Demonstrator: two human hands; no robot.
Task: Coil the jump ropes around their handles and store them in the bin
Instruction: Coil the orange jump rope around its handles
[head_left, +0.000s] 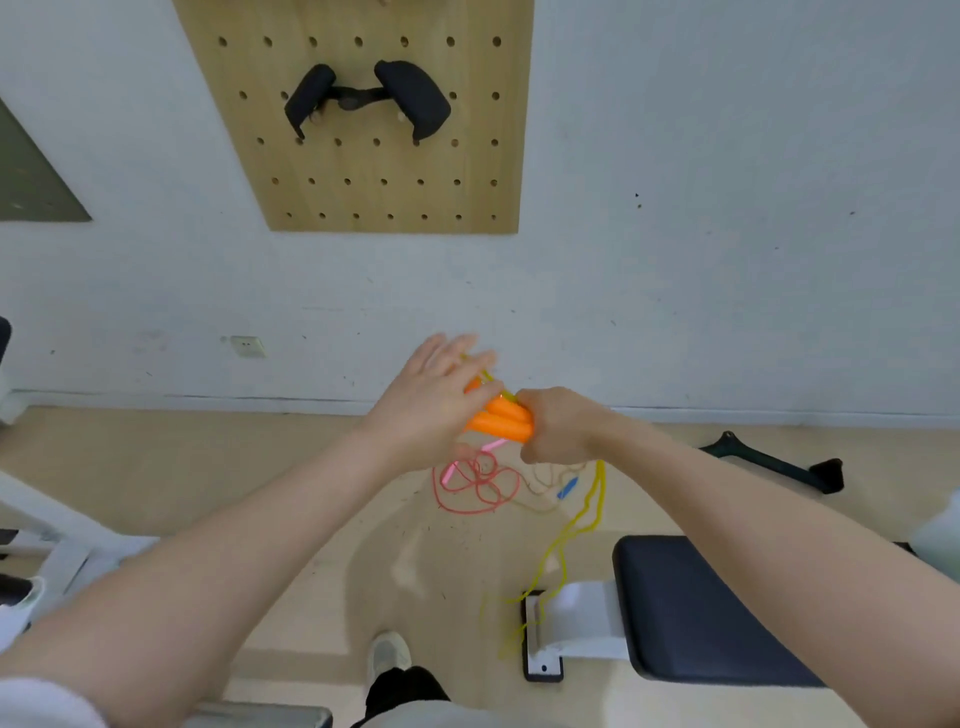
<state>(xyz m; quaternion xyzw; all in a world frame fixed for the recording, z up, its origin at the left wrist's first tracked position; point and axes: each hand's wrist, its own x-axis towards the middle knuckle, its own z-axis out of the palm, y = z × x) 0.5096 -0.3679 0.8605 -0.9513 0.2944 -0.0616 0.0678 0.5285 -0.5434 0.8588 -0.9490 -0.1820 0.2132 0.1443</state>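
I see the orange handles (501, 420) held up between both hands | right hand (558, 427) grips their right end | left hand (434, 397) fingers straight, laid over the handles and yellow rope (576, 525), which trails toward the floor | pink rope (475, 480) lies loose on the floor below.

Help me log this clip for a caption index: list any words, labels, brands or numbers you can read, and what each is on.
None: no readable text anywhere in the head view.
The orange handles, the wooden pegboard and the wall socket show no legible markings.
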